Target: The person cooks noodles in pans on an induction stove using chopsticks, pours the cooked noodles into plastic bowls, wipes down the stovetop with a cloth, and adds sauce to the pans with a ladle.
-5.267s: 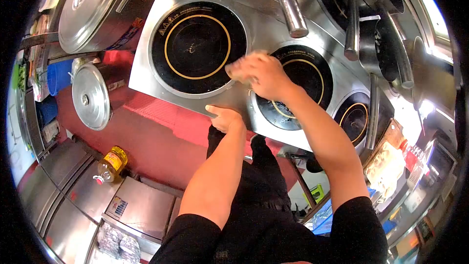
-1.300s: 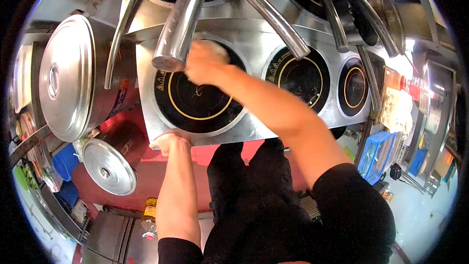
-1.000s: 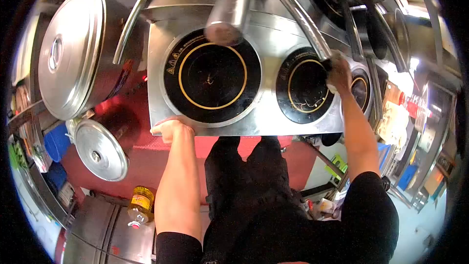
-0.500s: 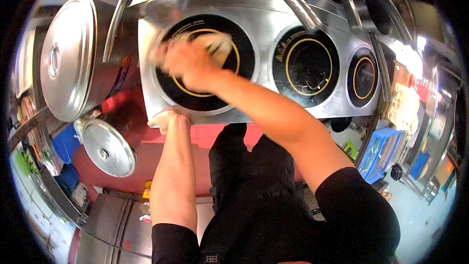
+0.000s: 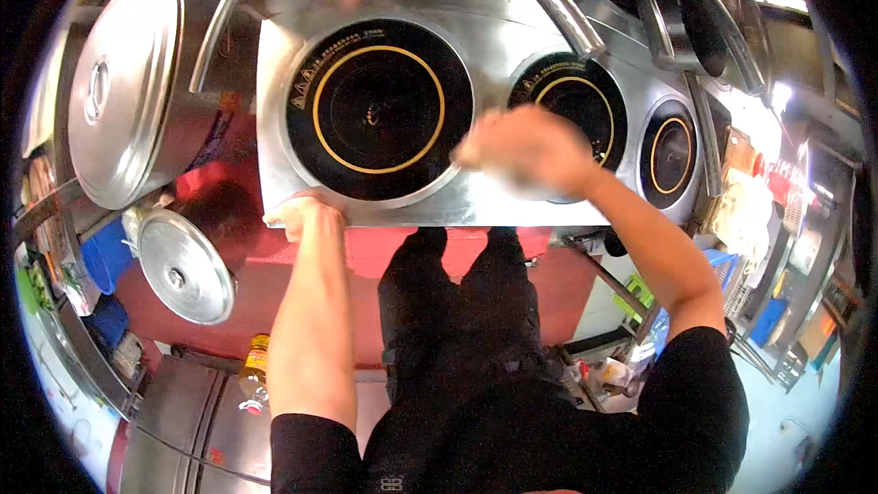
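Observation:
My left hand [image 5: 306,212] is closed over the front left corner of the steel cooktop counter [image 5: 489,55]. Blurred by motion, my right hand [image 5: 540,144] is over the steel between the left round black hob [image 5: 366,119] and the middle hob [image 5: 572,96]. Pressed under its fingers is a pale cloth [image 5: 519,183], mostly hidden by the hand. The left hob lies uncovered, with a yellow ring and printed warning marks. Partly behind my right hand is the middle hob. A smaller hob [image 5: 669,155] sits farther right.
A large lidded steel pot [image 5: 128,82] stands left of the counter, with a smaller steel lid [image 5: 186,265] below it. Metal handles [image 5: 549,0] reach over the counter's back edge. An oil bottle [image 5: 255,370] is at lower left.
My right hand has moved right with the cloth, from the left hob to the steel beside the middle hob. My left hand keeps its hold on the counter corner.

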Demonstrator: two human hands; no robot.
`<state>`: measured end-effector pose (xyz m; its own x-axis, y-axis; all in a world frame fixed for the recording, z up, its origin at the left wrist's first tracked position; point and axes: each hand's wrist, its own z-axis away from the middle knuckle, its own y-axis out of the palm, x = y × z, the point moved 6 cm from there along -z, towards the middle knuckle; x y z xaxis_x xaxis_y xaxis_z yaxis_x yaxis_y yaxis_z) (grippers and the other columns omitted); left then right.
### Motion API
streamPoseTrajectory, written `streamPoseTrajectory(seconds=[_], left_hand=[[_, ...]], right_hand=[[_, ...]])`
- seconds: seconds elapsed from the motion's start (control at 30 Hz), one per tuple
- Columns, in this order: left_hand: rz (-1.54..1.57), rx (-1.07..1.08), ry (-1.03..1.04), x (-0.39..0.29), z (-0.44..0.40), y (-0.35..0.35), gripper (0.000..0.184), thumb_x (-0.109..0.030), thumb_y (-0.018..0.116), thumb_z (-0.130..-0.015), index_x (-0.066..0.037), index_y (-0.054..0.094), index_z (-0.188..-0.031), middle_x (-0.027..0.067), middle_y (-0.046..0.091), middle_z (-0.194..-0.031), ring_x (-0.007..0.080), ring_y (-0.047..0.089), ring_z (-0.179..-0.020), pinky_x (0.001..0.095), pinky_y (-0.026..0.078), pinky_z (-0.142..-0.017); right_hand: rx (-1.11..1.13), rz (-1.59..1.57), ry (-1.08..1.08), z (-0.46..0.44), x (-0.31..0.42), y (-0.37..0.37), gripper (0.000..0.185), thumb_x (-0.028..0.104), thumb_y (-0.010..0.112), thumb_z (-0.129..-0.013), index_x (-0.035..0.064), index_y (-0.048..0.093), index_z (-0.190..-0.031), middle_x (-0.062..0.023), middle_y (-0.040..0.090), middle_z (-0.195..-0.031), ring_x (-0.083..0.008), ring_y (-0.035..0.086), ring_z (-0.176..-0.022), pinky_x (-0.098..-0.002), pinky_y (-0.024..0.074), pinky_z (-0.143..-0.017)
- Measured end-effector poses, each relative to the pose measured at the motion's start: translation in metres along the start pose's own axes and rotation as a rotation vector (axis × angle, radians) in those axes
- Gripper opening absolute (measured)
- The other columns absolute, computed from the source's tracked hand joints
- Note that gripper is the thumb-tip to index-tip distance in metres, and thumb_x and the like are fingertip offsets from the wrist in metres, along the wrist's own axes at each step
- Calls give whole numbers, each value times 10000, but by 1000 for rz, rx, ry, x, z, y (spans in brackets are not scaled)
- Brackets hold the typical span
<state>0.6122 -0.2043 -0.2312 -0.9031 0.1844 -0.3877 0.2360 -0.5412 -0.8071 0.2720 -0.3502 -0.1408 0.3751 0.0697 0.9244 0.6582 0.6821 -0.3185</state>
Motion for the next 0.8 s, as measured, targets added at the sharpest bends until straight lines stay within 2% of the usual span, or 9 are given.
streamPoseTrajectory(seconds=[0.13, 0.27, 0.3, 0.33, 0.4, 0.5, 0.6, 0.7, 0.8], left_hand=[[1, -11, 19, 1, -6, 1, 771, -705, 476, -795, -14, 734, -1023, 156, 701, -1086, 357, 649, -1006, 475, 485, -920], [8, 25, 7, 2, -8, 2, 769, -692, 493, -804, -43, 673, -1176, 126, 642, -1245, 330, 602, -1120, 489, 440, -989], [-18, 1, 19, 2, -5, -2, 766, -691, 474, -817, -32, 685, -1147, 136, 655, -1212, 335, 613, -1094, 483, 453, -970], [-33, 5, 21, 6, -4, -5, 766, -691, 474, -817, -32, 685, -1147, 136, 655, -1212, 335, 613, -1094, 483, 453, -970], [-22, 10, -4, 13, 2, -6, 757, -680, 473, -825, -37, 668, -1172, 137, 642, -1231, 330, 604, -1111, 479, 446, -983], [8, 23, -18, 11, 9, -7, 745, -664, 470, -835, -43, 642, -1211, 137, 623, -1261, 323, 591, -1136, 473, 436, -1001], [27, 24, -28, 14, 7, -4, 736, -648, 468, -846, -50, 615, -1249, 138, 604, -1290, 316, 578, -1161, 466, 426, -1020], [66, 4, -27, 10, -2, -2, 729, -632, 465, -857, -57, 589, -1287, 139, 586, -1319, 310, 565, -1186, 460, 416, -1038], [87, 43, -35, 12, -8, 3, 717, -613, 446, -873, -61, 565, -1314, 136, 572, -1336, 306, 555, -1200, 457, 410, -1048]], right_hand=[[-304, 351, 128, -23, -4, -66, 563, 65, 611, -792, 113, 500, -1342, -206, 485, -1360, -404, 440, -1287, -467, 360, -1092], [-370, 921, 22, -22, -29, -30, 756, 263, 714, -767, 75, 374, -1416, -246, 332, -1454, -457, 303, -1351, -516, 281, -1127], [-291, 926, 195, -17, -37, -16, 698, 241, 704, -765, 72, 425, -1382, -226, 379, -1419, -442, 373, -1287, -498, 312, -1104], [-285, 942, 34, -8, -30, 0, 611, 200, 689, -762, 87, 487, -1327, -184, 435, -1365, -398, 419, -1229, -468, 353, -1064], [-394, 949, -128, 8, -25, 37, 394, 143, 680, -745, 110, 617, -1132, -114, 575, -1171, -330, 508, -1108, -432, 400, -997], [-332, 640, 18, 29, -3, 55, 412, 83, 729, -707, 130, 629, -1104, -82, 605, -1120, -313, 541, -1082, -409, 455, -935], [-664, 198, 115, 75, -2, 10, 421, 52, 751, -704, 118, 627, -1101, -84, 613, -1089, -294, 595, -1019, -396, 498, -884], [-783, -208, 279, 145, -38, -64, 262, -17, 584, -815, 85, 605, -1055, -60, 664, -995, -161, 633, -882, -309, 531, -786], [-1078, 143, 627, 226, -128, -136, 310, 19, 584, -791, 27, 618, -1098, -124, 690, -976, -228, 666, -877, -333, 528, -783]])
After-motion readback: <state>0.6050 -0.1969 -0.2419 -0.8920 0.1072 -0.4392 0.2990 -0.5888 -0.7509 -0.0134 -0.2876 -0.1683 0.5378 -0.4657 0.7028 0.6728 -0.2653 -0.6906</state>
